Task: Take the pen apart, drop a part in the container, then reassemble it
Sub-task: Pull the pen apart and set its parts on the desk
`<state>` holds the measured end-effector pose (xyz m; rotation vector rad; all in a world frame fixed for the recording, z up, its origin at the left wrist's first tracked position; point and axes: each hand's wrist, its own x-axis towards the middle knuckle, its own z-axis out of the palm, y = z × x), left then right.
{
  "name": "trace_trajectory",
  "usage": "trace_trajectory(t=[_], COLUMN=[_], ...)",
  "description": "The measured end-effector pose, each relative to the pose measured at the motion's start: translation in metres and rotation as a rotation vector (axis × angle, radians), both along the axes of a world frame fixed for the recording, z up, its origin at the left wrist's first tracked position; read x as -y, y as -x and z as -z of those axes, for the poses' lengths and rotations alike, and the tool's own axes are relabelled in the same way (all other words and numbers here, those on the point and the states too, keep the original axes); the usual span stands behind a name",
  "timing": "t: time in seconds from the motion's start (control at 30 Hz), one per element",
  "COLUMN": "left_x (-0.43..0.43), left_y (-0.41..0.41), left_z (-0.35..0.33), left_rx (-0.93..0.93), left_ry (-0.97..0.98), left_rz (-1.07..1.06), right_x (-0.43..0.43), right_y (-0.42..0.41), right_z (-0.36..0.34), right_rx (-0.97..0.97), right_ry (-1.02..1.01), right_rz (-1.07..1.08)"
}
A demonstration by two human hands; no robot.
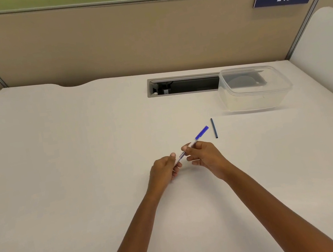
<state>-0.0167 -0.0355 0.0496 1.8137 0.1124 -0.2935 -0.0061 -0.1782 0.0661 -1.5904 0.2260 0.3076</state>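
Both forearms are reaching in over the desk (55, 142), the left hand (164, 169) pinching the pen (192, 143) at its near end while the right hand (203, 156) is nipping the barrel at mid-length between thumb and fingertips, its blue cap tilting up toward the container (254, 89). A steady straight pull or twist along the barrel looks like the way to go, keeping it low so nothing is flying off, and the dark refill (214, 128) is lying just beside, short of the container, which is looking empty. Open desk is stretching out on every side, though that cable slot (183, 84) behind is waiting to swallow a stray part.
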Motion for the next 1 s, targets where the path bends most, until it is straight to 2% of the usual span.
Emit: trace_trajectory(t=[0.13, 0.2, 0.37, 0.47, 0.6, 0.83, 1.0], left_x=[-0.011, -0.018, -0.038, -0.043, -0.043, -0.042, -0.042], left_y=[-0.002, -0.006, -0.028, -0.04, -0.044, -0.045, -0.043], left_z=[0.016, 0.026, 0.047, 0.049, 0.052, 0.051, 0.053], left_rx=[0.33, 0.459, 0.449, 0.427, 0.426, 0.453, 0.431], left_ry=[-0.325, -0.512, -0.892, -0.953, -1.005, -0.967, -0.976], left_rz=[-0.153, -0.154, 0.04, 0.07, 0.084, 0.065, 0.064], right_x=[0.0, -0.001, -0.002, -0.002, -0.004, -0.015, -0.016], right_y=[-0.002, -0.002, -0.004, -0.007, -0.01, -0.011, -0.015], right_z=[-0.002, -0.004, -0.011, -0.013, -0.017, -0.022, -0.007], right_rx=[0.146, 0.242, 0.403, 0.452, 0.488, 0.717, 0.557], right_ry=[0.144, 0.241, 0.531, 0.633, 0.672, 0.69, 0.746], right_rz=[0.101, 0.137, 0.115, 0.079, 0.071, 0.146, 0.029])
